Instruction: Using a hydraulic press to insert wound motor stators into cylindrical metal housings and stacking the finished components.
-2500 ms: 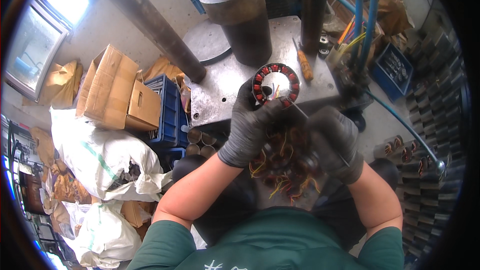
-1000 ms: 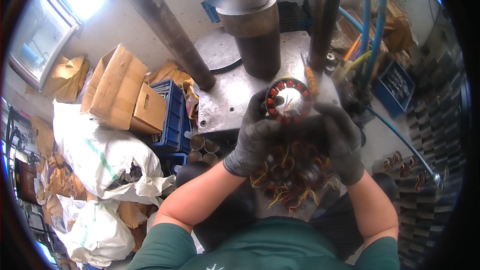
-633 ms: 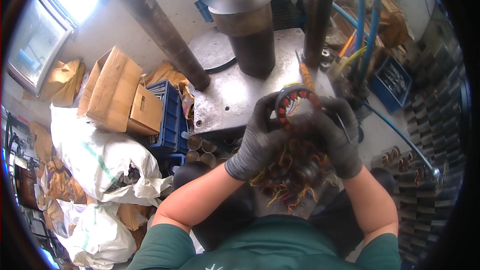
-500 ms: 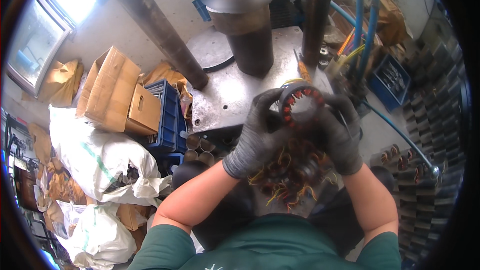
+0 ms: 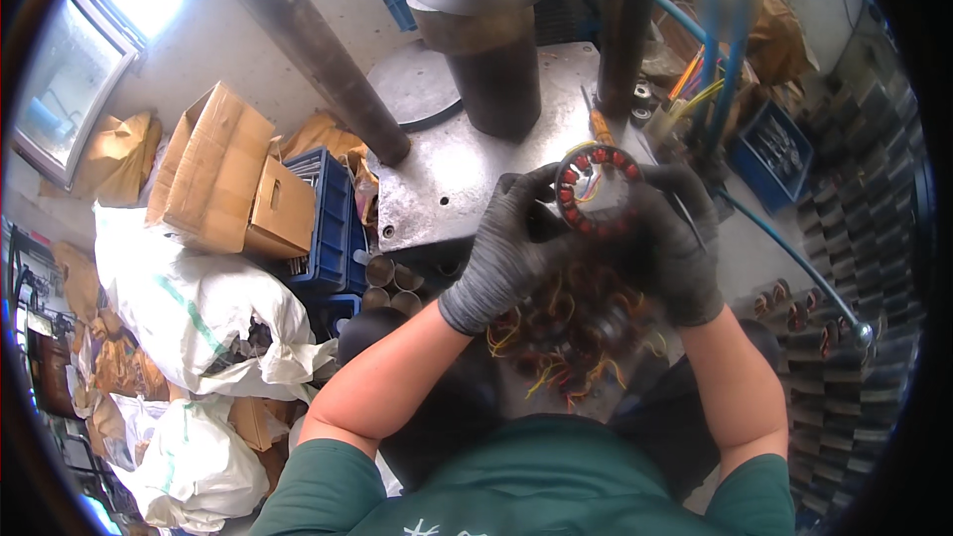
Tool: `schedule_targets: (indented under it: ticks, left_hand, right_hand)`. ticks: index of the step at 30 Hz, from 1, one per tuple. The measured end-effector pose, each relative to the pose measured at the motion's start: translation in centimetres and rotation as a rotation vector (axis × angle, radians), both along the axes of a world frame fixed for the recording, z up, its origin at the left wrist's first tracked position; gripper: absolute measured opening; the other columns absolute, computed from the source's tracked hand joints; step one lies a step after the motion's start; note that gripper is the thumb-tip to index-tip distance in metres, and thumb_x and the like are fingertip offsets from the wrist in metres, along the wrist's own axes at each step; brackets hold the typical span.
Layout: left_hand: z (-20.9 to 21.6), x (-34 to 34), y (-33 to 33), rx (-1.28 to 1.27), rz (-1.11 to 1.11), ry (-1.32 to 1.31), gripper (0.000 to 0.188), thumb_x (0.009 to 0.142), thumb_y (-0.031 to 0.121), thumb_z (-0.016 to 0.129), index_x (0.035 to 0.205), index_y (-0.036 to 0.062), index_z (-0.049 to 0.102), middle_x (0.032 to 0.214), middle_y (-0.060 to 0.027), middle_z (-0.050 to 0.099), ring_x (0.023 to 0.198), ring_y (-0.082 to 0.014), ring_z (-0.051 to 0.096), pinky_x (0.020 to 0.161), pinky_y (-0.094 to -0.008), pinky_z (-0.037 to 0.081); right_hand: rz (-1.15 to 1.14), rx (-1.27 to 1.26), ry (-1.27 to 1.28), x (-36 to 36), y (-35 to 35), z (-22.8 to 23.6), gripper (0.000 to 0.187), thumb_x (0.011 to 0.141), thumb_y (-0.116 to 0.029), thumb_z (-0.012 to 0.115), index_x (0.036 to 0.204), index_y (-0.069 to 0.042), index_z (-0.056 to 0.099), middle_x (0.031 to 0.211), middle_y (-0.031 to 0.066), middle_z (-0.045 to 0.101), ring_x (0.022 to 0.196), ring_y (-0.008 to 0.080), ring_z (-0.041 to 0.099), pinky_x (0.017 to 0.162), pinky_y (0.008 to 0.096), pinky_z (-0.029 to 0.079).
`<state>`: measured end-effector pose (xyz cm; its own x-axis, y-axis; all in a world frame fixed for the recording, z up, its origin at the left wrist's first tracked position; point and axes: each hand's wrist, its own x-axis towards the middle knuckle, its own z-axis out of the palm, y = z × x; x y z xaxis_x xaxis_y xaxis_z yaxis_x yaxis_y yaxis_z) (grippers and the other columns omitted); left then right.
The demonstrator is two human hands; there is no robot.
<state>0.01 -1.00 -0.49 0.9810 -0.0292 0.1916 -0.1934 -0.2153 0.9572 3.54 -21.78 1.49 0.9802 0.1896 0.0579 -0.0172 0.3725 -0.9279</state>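
A ring-shaped motor stator (image 5: pixel 601 155) with red-wound teeth is held up between my two grey-gloved hands, its open face showing. My left hand (image 5: pixel 509 243) is closed on its left rim, and my right hand (image 5: pixel 677 243) is closed around its right side. Through the ring's hole show a few thin yellow and white wires. A thin metal rod (image 5: pixel 687 221) lies along my right hand; its kind cannot be made out. Below my hands is a pile of stators with loose coloured wires (image 5: pixel 571 347), partly hidden and blurred.
Ahead stands a metal press plate (image 5: pixel 427 203) with a thick ram (image 5: pixel 496 89) and side columns. At left are cardboard boxes (image 5: pixel 213 174), a blue crate (image 5: pixel 333 223) and white sacks (image 5: pixel 199 308). A blue-handled lever (image 5: pixel 794 263) and rows of dark stacked parts (image 5: pixel 864 238) are at right.
The stator has tilted, so its ring of red teeth now faces up more fully and wires show through its hole. Both hands keep their hold and have shifted slightly.
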Motion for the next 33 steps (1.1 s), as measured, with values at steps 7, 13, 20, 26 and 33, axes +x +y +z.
schedule_targets:
  ticks: [7, 13, 20, 26, 33]
  left_hand:
    - [-1.1, 0.6, -0.2, -0.138, 0.029, -0.103, 0.073, 0.078, 0.015, 0.09, 0.142, 0.0042, 0.057, 0.115, -0.0081, 0.055, 0.093, -0.0132, 0.061, 0.085, -0.0301, 0.055]
    - [0.5, 0.2, -0.1, -0.147, -0.03, -0.027, 0.073, 0.084, 0.014, 0.087, 0.145, 0.0007, 0.05, 0.128, -0.0115, 0.059, 0.114, -0.0174, 0.06, 0.1, -0.0352, 0.052]
    - [1.8, -0.2, -0.1, -0.224, -0.119, 0.032, 0.075, 0.087, 0.008, 0.083, 0.149, -0.0018, 0.043, 0.14, -0.0149, 0.061, 0.13, -0.0219, 0.059, 0.112, -0.0404, 0.05]
    - [1.2, -0.3, 0.1, -0.243, -0.095, 0.038, 0.075, 0.087, 0.007, 0.083, 0.15, -0.0018, 0.043, 0.139, -0.0148, 0.061, 0.13, -0.0226, 0.059, 0.112, -0.0407, 0.05]
    - [0.5, 0.0, 0.3, -0.175, -0.061, 0.046, 0.076, 0.086, 0.005, 0.083, 0.15, -0.0015, 0.043, 0.14, -0.0146, 0.061, 0.13, -0.0226, 0.059, 0.112, -0.0404, 0.05]
  right_hand:
    - [0.001, -0.009, 0.004, -0.1, 0.0, 0.0, 0.027, 0.096, -0.016, 0.074, 0.118, -0.002, 0.066, 0.094, 0.0057, 0.074, 0.083, 0.0089, 0.069, 0.075, 0.0254, 0.056]
    - [0.015, 0.011, -0.022, 0.0, 0.1, -0.6, 0.026, 0.097, -0.014, 0.072, 0.119, -0.002, 0.066, 0.094, 0.0051, 0.074, 0.083, 0.0084, 0.069, 0.077, 0.0251, 0.056]
    - [0.024, 0.088, 0.017, -0.4, 0.5, 0.1, 0.027, 0.096, -0.013, 0.074, 0.12, -0.003, 0.066, 0.097, 0.007, 0.075, 0.088, 0.0104, 0.071, 0.08, 0.0272, 0.058]
    - [0.021, 0.042, 0.026, -0.4, 0.7, 0.3, 0.028, 0.096, -0.014, 0.074, 0.12, -0.002, 0.066, 0.098, 0.0068, 0.075, 0.087, 0.0099, 0.07, 0.079, 0.0262, 0.058]
    - [0.006, 0.018, 0.006, -0.2, 0.4, -0.2, 0.03, 0.096, -0.015, 0.075, 0.122, -0.002, 0.066, 0.096, 0.0057, 0.074, 0.086, 0.0091, 0.07, 0.078, 0.0258, 0.057]
